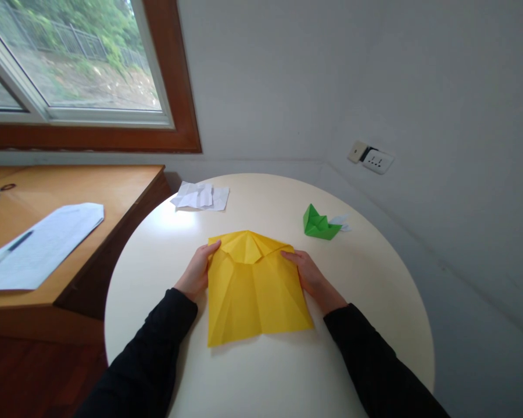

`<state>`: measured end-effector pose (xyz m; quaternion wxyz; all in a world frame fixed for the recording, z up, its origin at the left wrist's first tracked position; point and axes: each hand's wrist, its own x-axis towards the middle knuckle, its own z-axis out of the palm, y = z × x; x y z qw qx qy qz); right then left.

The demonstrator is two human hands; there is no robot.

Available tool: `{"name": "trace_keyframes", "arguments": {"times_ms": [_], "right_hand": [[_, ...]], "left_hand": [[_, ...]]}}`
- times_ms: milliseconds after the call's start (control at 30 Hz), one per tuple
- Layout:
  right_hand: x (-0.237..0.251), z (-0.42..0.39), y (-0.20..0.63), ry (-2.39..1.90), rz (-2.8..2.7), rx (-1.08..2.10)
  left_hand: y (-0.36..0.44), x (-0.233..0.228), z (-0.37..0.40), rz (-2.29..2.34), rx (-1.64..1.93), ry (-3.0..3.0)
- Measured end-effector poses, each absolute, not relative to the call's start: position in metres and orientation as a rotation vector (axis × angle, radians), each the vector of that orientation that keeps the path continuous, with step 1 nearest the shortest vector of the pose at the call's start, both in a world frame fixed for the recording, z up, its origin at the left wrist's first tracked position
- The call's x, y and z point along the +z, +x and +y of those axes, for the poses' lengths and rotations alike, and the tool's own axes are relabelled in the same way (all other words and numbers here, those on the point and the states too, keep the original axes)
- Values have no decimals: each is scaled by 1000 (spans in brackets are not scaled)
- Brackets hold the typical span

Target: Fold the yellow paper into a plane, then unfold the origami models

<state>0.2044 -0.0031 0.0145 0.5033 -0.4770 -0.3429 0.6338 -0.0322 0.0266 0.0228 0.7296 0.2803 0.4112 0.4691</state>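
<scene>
A creased sheet of yellow paper (261, 296) is held just over the round white table, its top edge folded into a flared, pleated shape. My left hand (198, 268) grips its upper left corner, thumb on top and fingers hidden underneath. On the other side, my right hand (309, 273) pinches the upper right edge in the same way. Creases run down the sheet, and its lower edge hangs free toward me. Beyond my right hand sits a green folded paper boat (320, 223) with a small whitish piece (340, 222) beside it.
White folded papers (203, 196) lie at the far left of the round table (366, 348). A wooden desk (113, 191) to the left carries a paper stack (47, 247), a pen (20, 241) and scissors (2, 189). A wall socket (378, 161) is at the right.
</scene>
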Motion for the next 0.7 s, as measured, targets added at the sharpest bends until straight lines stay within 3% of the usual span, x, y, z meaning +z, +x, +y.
{"name": "trace_keyframes", "arguments": {"times_ms": [133,300,400,567,700], "right_hand": [[5,0,206,-1207,-1018,1327],[-3,-2,204,-1219,-1515,548],[-2,-5,204,-1118,-1806,264],[0,-5,206,-1025,-1934,60],[1,-2,206,-1033,-1853,95]], "left_hand": [[-30,22,26,862,956,628],[-28,29,23,975,941,743],[-29,31,22,992,923,776],[-33,23,24,946,881,758],[-37,15,26,958,894,772]]}}
